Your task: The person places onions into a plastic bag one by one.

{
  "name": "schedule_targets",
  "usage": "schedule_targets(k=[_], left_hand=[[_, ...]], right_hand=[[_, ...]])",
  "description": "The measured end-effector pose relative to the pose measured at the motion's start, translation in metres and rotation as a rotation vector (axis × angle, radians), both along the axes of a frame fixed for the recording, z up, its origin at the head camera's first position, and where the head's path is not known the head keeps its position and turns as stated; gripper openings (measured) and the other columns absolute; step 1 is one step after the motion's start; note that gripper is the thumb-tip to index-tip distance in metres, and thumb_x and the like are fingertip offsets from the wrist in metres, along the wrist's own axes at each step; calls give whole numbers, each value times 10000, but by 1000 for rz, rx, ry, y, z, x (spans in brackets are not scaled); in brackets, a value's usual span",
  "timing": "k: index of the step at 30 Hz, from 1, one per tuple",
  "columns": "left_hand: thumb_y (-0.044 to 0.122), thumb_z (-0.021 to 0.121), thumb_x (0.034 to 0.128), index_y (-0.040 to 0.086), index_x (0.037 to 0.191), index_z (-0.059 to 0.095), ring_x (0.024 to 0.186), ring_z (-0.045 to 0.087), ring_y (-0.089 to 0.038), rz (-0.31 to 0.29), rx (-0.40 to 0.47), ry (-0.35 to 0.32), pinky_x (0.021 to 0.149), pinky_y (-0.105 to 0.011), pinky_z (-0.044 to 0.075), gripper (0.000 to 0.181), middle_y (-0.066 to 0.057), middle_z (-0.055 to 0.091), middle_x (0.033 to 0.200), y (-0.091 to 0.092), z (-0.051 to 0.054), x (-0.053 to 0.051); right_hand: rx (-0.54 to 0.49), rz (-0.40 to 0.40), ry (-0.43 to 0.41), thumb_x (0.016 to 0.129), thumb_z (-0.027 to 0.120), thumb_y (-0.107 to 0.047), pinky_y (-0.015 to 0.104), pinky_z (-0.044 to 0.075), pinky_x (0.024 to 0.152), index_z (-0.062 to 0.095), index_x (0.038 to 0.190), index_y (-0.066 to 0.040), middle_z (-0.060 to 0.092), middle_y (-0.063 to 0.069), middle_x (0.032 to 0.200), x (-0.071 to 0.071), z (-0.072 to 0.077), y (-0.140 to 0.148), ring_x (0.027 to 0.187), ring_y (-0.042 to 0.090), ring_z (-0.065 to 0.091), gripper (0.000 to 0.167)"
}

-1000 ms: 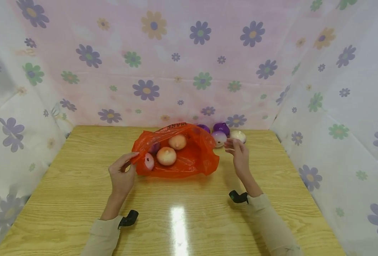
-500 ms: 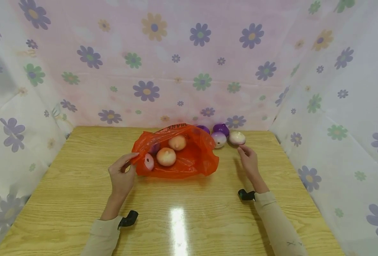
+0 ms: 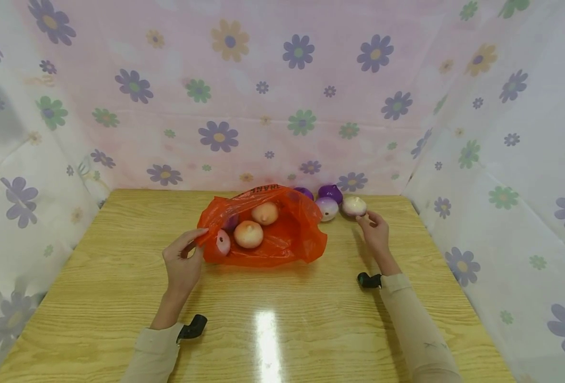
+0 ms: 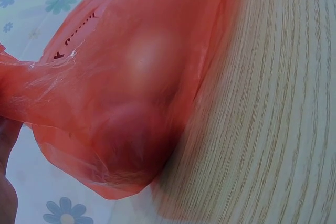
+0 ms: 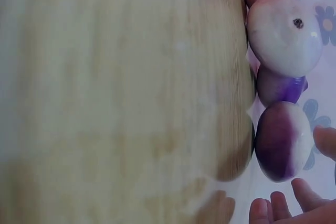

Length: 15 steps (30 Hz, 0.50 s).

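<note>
My left hand (image 3: 182,260) pinches the left edge of a red plastic bag (image 3: 282,242), which lies on its side with its mouth toward me. Inside sit two orange-brown onions (image 3: 249,234), a pinkish onion (image 3: 222,243) and a purple onion partly behind the film. In the left wrist view the bag film (image 4: 142,72) covers its contents. My right hand (image 3: 375,234) is at the near right side of a white-and-purple onion (image 3: 354,206). The right wrist view shows its thumb and fingers spread beside that onion (image 5: 283,142), not closed round it.
Left of that onion are a pale purple onion (image 3: 327,209) and a dark purple onion (image 3: 330,194). Another purple onion (image 3: 303,192) is partly hidden behind the bag. Flowered cloth (image 3: 254,106) hangs behind and beside the wooden table (image 3: 263,292).
My right hand has moved right from in front of the onions to the right side of the white-and-purple one. The left hand and the bag have stayed in place.
</note>
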State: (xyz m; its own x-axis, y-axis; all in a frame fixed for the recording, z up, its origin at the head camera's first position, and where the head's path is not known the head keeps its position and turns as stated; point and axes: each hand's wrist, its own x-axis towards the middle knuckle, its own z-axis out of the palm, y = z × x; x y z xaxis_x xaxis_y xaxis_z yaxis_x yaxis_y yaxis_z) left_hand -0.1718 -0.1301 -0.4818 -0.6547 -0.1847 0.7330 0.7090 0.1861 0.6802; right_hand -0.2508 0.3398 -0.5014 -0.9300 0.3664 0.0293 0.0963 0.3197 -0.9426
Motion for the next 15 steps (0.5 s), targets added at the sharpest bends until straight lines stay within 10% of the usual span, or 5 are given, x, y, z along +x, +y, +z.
schedule_targets(k=[15], left_hand=[[-224, 608, 856, -114, 1035, 729, 996, 708, -22, 3, 6, -1, 879, -199, 568, 243, -99, 754, 1030, -2, 1, 0]], right_hand=[[15, 93, -71, 1034, 587, -214, 513, 302, 1224, 133, 1595, 54, 178, 305, 1639, -11, 0, 3, 1488, 456, 264, 769]])
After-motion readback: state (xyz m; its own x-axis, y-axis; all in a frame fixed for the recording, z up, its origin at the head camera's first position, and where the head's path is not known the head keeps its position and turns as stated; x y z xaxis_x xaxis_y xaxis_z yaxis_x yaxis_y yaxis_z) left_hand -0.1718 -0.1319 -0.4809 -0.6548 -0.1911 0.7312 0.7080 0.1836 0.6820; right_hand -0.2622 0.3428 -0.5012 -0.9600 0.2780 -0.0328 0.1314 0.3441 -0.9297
